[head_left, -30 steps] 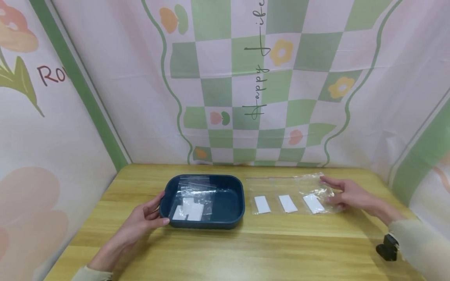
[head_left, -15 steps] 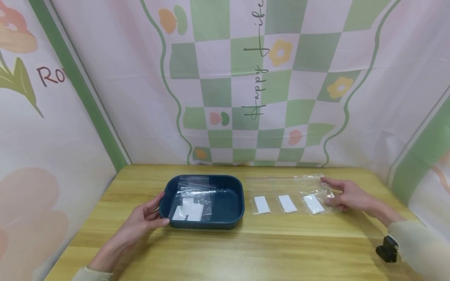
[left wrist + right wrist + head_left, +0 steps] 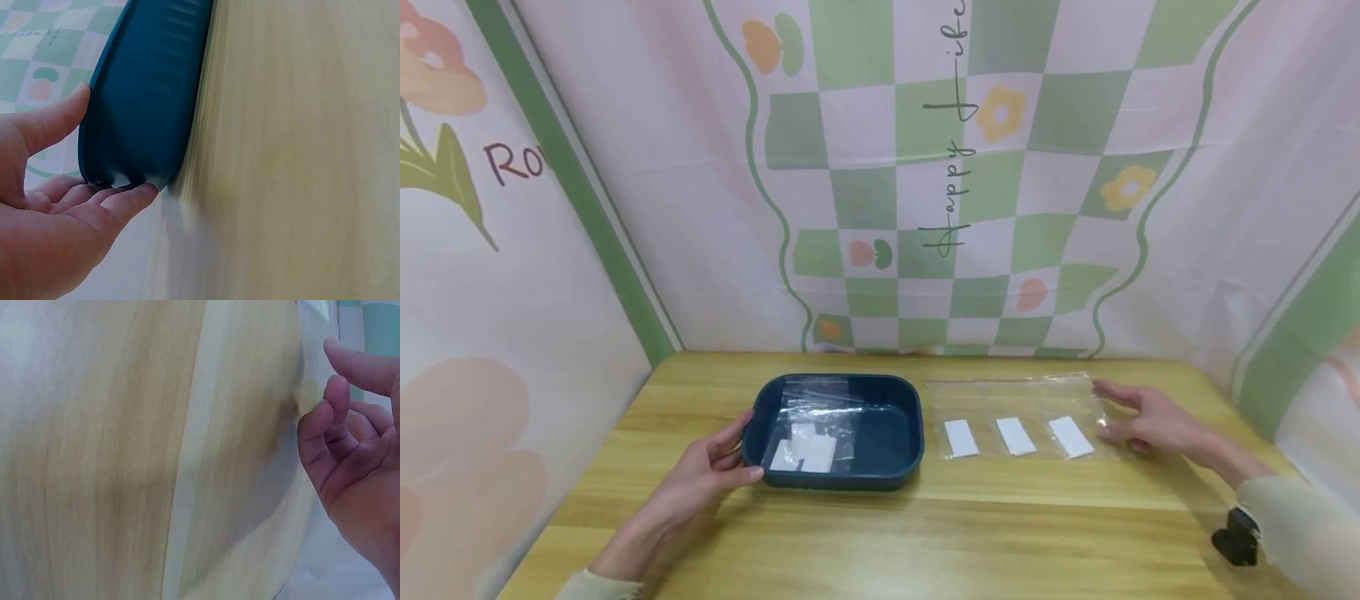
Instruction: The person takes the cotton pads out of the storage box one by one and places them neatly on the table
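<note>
A dark teal rectangular tray [image 3: 883,437] sits on the table, left of centre in the head view. Inside its left half lie overlapping clear zip bags [image 3: 816,408] with white rectangular pieces in them. My left hand [image 3: 703,471] holds the tray's left end, thumb at the near corner and fingers along the end wall, as the left wrist view also shows. To the right of the tray, 3 clear zip bags [image 3: 985,400] lie flat in an overlapping row, each with a white rectangle [image 3: 1071,437] inside. My right hand [image 3: 1153,423] is right at the row's right edge, fingers loosely bent, nothing between them.
The wooden table [image 3: 880,542] reaches back to a printed checkered cloth [image 3: 925,192]. Cloth panels also stand at the left and right sides. A black device [image 3: 1236,537] is strapped at my right wrist.
My right hand has let go of the rightmost bag and moved slightly right; that bag's crumpled edge now lies flatter. The left hand and the tray have stayed in place.
</note>
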A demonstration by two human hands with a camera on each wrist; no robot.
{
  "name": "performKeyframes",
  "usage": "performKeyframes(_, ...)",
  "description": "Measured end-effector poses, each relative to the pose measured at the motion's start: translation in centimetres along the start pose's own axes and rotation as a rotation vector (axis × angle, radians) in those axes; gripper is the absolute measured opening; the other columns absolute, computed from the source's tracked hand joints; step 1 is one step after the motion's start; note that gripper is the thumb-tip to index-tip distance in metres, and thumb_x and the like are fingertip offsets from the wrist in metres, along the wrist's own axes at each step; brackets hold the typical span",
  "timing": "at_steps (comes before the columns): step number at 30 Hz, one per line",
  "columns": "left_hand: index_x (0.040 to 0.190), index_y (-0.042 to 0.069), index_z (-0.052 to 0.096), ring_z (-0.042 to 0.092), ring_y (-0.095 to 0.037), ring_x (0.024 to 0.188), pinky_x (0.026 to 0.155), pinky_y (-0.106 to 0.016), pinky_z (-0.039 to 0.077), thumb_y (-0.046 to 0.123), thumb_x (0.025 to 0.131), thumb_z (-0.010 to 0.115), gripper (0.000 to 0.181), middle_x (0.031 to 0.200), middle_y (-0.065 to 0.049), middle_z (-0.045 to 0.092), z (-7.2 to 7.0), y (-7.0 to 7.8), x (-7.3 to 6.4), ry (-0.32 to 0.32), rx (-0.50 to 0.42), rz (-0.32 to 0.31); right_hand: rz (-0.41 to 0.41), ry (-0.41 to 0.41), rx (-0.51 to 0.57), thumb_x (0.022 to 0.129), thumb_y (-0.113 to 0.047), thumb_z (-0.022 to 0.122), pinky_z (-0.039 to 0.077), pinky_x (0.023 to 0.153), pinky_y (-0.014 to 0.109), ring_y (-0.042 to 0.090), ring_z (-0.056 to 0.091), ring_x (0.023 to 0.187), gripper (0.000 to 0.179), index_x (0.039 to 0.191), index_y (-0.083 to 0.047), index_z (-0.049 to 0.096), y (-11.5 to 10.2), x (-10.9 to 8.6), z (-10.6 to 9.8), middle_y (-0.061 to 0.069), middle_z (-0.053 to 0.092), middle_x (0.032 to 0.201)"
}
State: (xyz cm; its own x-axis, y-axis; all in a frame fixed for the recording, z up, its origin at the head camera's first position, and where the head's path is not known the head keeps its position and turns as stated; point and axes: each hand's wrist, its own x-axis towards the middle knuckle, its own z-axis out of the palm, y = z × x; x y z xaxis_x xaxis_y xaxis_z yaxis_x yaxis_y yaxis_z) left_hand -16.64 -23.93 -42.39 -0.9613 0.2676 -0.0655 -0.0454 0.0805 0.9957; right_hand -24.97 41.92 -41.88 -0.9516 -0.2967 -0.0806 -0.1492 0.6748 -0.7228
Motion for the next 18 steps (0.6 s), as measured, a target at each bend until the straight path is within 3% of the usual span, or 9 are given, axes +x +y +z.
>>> performKeyframes(4,0.165,0.000,0.022,0.035,-0.048,0.147,0.106,-0.031,0.050,-0.004,0.093,0.075,0.090,0.170,-0.021,0.016,0.0,0.0,0.0,0.003,0.001,-0.004,-0.008,0.015,-0.020,0.091,-0.017,0.082,0.051,0.045,0.032,0.014,0.049,0.047,0.092,0.161,0.007,0.027,0.1,-0.5,-0.1,0.038,0.048,0.148)
performKeyframes(6,0.165,0.001,0.022,0.035,-0.048,0.147,0.106,-0.031,0.050,-0.004,0.093,0.075,0.090,0.170,-0.021,0.016,0.0,0.0,0.0,0.005,0.000,-0.003,-0.001,0.013,-0.021,0.092,-0.016,0.081,0.050,0.044,0.031,0.013,0.048,0.046,0.091,0.161,0.007,0.028,-0.1,-0.7,-0.2,0.036,0.065,0.124)
performKeyframes(8,0.165,0.001,0.022,0.035,-0.049,0.147,0.106,-0.031,0.050,-0.004,0.093,0.075,0.090,0.170,-0.021,0.016,0.0,0.0,0.0,0.007,0.003,-0.004,0.000,0.013,-0.026,0.093,-0.017,0.080,0.048,0.043,0.030,0.011,0.045,0.045,0.088,0.161,0.007,0.029,-0.5,-1.0,-0.2,0.026,0.069,0.093)
performKeyframes(11,0.165,0.002,0.023,0.036,-0.048,0.146,0.106,-0.033,0.051,-0.004,0.093,0.075,0.090,0.170,-0.021,0.017,0.0,0.0,0.0,0.015,0.008,-0.011,-0.031,0.025,-0.034,0.094,-0.017,0.079,0.047,0.042,0.030,0.008,0.041,0.044,0.083,0.160,0.007,0.033,-1.5,-1.3,0.1,0.028,0.069,0.094)
performKeyframes(13,0.165,0.002,0.023,0.037,-0.048,0.146,0.107,-0.033,0.051,-0.004,0.093,0.075,0.089,0.170,-0.020,0.017,0.1,0.0,0.0,0.021,0.013,-0.018,-0.066,0.046,-0.038,0.095,-0.014,0.078,0.046,0.041,0.029,0.007,0.039,0.043,0.078,0.157,0.008,0.037,-2.2,-1.5,0.7,0.036,0.067,0.120)
performKeyframes(15,0.165,0.002,0.023,0.037,-0.048,0.146,0.107,-0.034,0.050,-0.004,0.093,0.075,0.090,0.170,-0.020,0.017,0.1,0.0,0.0,0.022,0.015,-0.023,-0.087,0.072,-0.044,0.095,-0.013,0.078,0.045,0.039,0.030,0.007,0.039,0.042,0.073,0.156,0.008,0.041,-3.1,-1.7,1.5,0.035,0.053,0.146)
performKeyframes(18,0.165,0.002,0.024,0.037,-0.047,0.146,0.107,-0.033,0.050,-0.005,0.092,0.075,0.090,0.170,-0.019,0.018,0.1,0.1,0.1,0.031,0.021,-0.033,-0.123,0.126,-0.086,0.092,-0.012,0.081,0.042,0.037,0.028,0.006,0.038,0.043,0.070,0.151,0.006,0.050,-4.7,-2.1,3.1,0.031,0.060,0.141)
